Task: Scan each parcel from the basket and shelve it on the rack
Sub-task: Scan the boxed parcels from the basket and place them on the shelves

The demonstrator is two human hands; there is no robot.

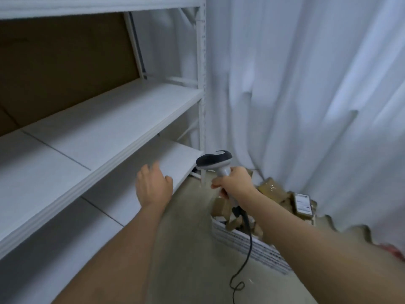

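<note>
Scanner (215, 162) gripped in right hand (235, 181); left hand (153, 185) fingers spread, empty, beside rack (109, 119); parcels (274, 189) beyond.

— Left hand (153, 185)?
— Arm extended forward; palm down; fingers relaxed and spread; held nothing.
— Right hand (235, 179)?
— Arm extended; fingers curled round a handle.
</note>
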